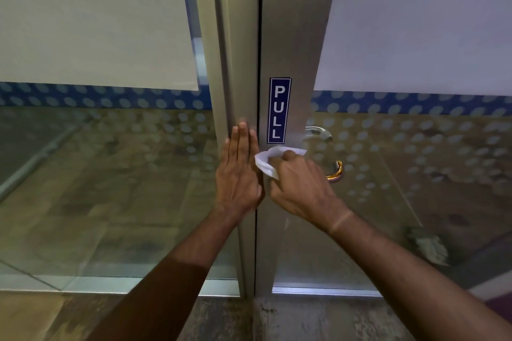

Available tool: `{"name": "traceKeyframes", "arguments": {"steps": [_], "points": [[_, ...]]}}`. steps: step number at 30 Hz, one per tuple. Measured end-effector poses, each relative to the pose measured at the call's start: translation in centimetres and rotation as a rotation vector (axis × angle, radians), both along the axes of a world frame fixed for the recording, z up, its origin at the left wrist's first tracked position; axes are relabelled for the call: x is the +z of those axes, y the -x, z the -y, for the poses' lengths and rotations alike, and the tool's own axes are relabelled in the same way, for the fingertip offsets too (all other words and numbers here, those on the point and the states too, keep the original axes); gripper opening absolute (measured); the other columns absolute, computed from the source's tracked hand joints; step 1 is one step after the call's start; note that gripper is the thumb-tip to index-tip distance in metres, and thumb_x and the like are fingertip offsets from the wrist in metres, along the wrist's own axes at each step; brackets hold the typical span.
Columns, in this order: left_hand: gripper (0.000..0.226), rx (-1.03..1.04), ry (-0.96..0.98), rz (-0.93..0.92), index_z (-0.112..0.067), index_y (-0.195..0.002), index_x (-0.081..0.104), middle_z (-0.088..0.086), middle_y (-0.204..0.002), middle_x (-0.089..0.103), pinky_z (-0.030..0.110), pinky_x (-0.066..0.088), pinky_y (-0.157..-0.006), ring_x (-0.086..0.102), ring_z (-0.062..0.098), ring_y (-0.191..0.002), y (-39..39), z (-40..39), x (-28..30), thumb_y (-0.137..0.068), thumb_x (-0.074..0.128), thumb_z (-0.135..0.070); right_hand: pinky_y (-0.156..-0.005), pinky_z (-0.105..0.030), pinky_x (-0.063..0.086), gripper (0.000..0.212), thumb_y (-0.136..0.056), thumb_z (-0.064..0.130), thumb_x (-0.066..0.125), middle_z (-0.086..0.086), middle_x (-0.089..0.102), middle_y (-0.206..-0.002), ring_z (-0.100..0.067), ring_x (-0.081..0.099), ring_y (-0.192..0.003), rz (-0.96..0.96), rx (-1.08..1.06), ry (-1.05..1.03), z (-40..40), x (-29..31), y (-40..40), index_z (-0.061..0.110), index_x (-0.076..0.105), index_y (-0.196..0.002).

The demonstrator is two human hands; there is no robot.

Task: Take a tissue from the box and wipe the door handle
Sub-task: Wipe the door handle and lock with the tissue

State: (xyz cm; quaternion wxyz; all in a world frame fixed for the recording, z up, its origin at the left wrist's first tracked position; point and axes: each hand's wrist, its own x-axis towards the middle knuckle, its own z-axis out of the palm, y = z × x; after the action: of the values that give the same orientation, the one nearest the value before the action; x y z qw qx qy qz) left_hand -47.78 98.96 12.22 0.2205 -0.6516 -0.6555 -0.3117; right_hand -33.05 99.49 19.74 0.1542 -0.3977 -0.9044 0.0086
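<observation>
My right hand [300, 187] is closed around a white tissue [267, 162] and presses it against the metal door stile just below the blue PULL sticker [279, 110]. The door handle on this side is hidden under my hand and the tissue. Through the glass, a curved metal handle [320, 132] shows on the far side, with a shiny end [336, 171] lower down. My left hand [238, 169] lies flat with fingers straight against the neighbouring door frame, holding nothing. No tissue box is in view.
Two aluminium-framed glass doors [293, 36] meet at a dark vertical gap. Frosted film and a blue dotted band [97, 97] cover the glass. A worn stone floor [304, 321] lies at the threshold.
</observation>
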Motion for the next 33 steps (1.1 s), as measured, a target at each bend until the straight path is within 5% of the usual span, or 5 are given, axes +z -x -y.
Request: {"name": "traceKeyframes", "arguments": {"steps": [9,15,20,25,33], "points": [[0.081,0.016,-0.077,-0.072,-0.008,-0.151,-0.017,0.008,-0.158,-0.03,0.039,-0.005,-0.123,-0.017,0.023,-0.149,0.8,-0.8,-0.9,-0.097,0.041,-0.029,-0.066,-0.032,0.042,0.046,-0.096,0.046,0.037,-0.004,0.06,-0.076,-0.027,0.059,-0.082,-0.25,-0.023,0.221,-0.1,1.4,-0.1,0.023,0.051,-0.059],[0.078,0.013,-0.03,-0.092,-0.008,-0.149,-0.021,0.009,-0.156,-0.034,0.039,-0.007,-0.122,-0.022,0.024,-0.148,0.8,-0.7,-0.6,-0.095,0.031,-0.028,-0.058,-0.031,0.038,0.024,-0.096,0.013,0.039,-0.012,0.068,-0.097,-0.029,0.068,-0.082,0.027,-0.183,-0.031,1.2,-0.8,2.5,0.005,0.058,-0.106],[0.086,0.063,-0.003,-0.099,-0.008,-0.146,-0.027,0.01,-0.153,-0.04,0.038,-0.012,-0.121,-0.029,0.023,-0.145,0.7,-1.0,-0.9,-0.095,0.038,-0.029,-0.044,-0.024,0.042,0.05,-0.086,0.007,0.02,-0.008,0.07,-0.07,-0.019,0.066,-0.055,0.135,-0.105,-0.248,2.0,-0.8,2.3,0.004,0.07,-0.086],[0.086,0.035,-0.067,-0.095,-0.008,-0.148,-0.024,0.01,-0.154,-0.037,0.038,-0.012,-0.121,-0.027,0.024,-0.146,0.9,-1.4,-1.1,-0.093,0.041,-0.023,-0.08,-0.037,0.046,0.026,-0.082,-0.004,0.043,-0.011,0.063,-0.083,-0.025,0.061,-0.069,0.219,-0.065,-0.303,1.2,-2.6,1.5,0.002,0.066,-0.091],[0.08,-0.002,-0.099,-0.081,-0.009,-0.148,-0.024,0.008,-0.155,-0.037,0.037,-0.014,-0.12,-0.027,0.022,-0.146,0.9,-1.7,-1.2,-0.093,0.033,-0.024,-0.079,-0.038,0.053,0.016,-0.077,0.0,0.057,-0.014,0.069,-0.078,-0.03,0.065,-0.074,0.199,-0.025,-0.35,0.9,-3.4,-0.3,0.002,0.069,-0.088]]}}
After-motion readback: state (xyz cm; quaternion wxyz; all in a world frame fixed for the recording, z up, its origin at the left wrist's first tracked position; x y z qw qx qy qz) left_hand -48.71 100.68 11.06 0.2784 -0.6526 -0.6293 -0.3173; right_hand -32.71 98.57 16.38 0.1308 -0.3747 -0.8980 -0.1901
